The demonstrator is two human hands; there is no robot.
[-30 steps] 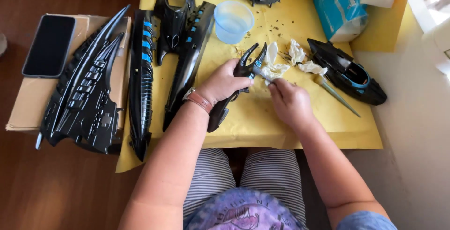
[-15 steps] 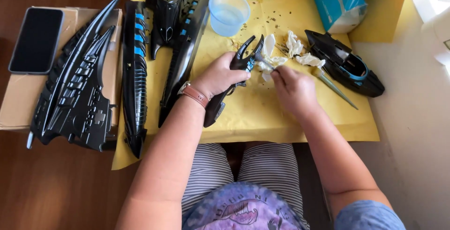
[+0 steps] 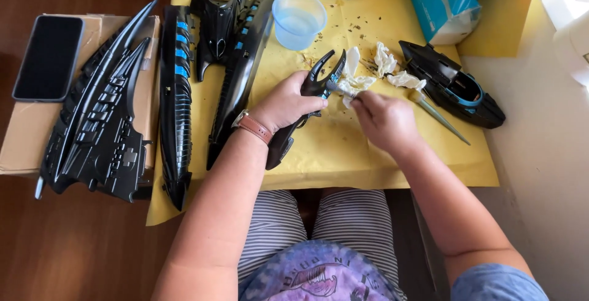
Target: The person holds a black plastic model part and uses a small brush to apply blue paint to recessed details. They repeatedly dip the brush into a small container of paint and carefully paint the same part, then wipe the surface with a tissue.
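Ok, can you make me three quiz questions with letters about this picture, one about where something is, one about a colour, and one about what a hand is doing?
1. Where does the phone lie?
A. on the cardboard box
B. in the cup
C. on the yellow paper

2. What colour is the plastic cup?
A. red
B. clear pale blue
C. black

3. What is the left hand doing?
A. lying flat and empty
B. holding the cup
C. gripping a black curved part

Answers: 1 A, the phone rests on the box top. 2 B, the cup is see-through blue. 3 C, its fingers wrap the black part.
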